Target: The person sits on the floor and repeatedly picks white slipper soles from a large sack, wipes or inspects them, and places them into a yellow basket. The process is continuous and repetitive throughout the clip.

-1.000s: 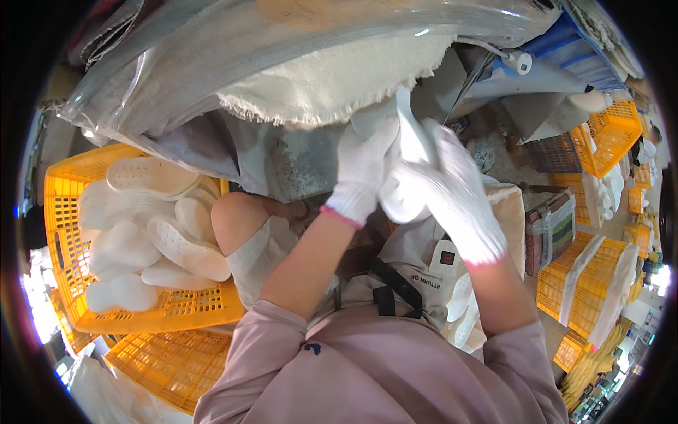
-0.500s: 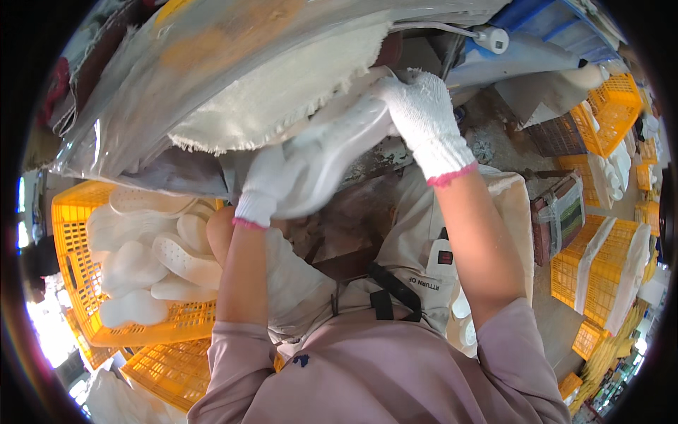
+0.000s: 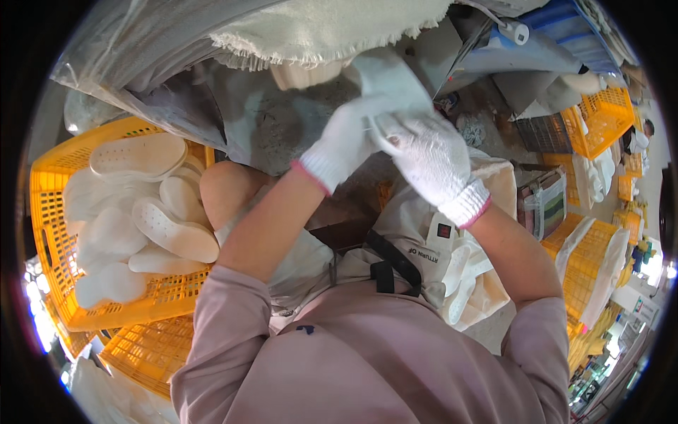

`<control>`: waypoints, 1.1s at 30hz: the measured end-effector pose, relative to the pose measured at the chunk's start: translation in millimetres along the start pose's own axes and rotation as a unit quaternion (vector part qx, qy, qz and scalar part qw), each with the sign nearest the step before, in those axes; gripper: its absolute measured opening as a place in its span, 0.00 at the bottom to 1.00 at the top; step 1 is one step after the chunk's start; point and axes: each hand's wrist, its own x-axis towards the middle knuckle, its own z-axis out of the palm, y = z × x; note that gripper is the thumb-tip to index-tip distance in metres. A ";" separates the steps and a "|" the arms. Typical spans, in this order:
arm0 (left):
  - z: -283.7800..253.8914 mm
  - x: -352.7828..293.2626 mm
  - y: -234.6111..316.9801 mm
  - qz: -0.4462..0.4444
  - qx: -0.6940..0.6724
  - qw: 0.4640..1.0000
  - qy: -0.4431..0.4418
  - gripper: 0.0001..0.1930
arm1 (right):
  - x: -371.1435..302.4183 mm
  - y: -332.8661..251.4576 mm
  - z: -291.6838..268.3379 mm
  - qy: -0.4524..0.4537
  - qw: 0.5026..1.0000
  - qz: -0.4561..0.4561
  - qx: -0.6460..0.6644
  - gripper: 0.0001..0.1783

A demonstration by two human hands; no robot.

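Note:
White knit gloves with pink cuffs cover both my hands, which meet in front of me below a frayed cream cloth [image 3: 332,28]. Between them is a pale, smooth shoe insole [image 3: 392,78], blurred and tilted, its upper end close to the cloth. My left hand [image 3: 346,138] is closed at its lower left side. My right hand [image 3: 432,152] curls its fingers at the lower end, against the left fingers. Gloves and insole are similar in colour, so the exact grip is partly hidden.
At left, a yellow crate [image 3: 44,212] holds several white perforated insoles [image 3: 169,230]. More insoles [image 3: 462,283] lie in a cream cloth bag [image 3: 498,184] by my right leg. Yellow crates [image 3: 579,254] stand at right. Plastic sheeting [image 3: 141,63] drapes at upper left.
My left hand has moved right and up to meet my right hand, which is lower. The insole, stretched between both hands before, now points upward. The view has shifted slightly.

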 end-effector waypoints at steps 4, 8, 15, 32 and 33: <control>-3.5 -28.5 7.2 0.035 -0.220 0.971 0.090 0.47 | 0.0 -57.8 -1.0 0.078 0.961 0.015 0.265 0.33; -32.4 12.1 22.9 0.141 -0.232 0.952 0.140 0.30 | 57.9 -58.6 9.3 0.060 0.980 0.078 0.172 0.18; -47.3 4.9 9.1 0.089 -0.091 0.961 0.244 0.33 | 50.6 -55.3 21.6 0.120 0.978 0.049 0.164 0.06; -51.8 23.2 33.5 0.056 -0.300 0.949 0.078 0.37 | 96.0 -50.9 -5.3 -0.162 0.612 0.298 0.715 0.20; -47.3 21.9 28.8 0.066 -0.304 0.946 0.086 0.36 | 96.4 -54.9 -11.9 -0.163 0.603 0.297 0.722 0.20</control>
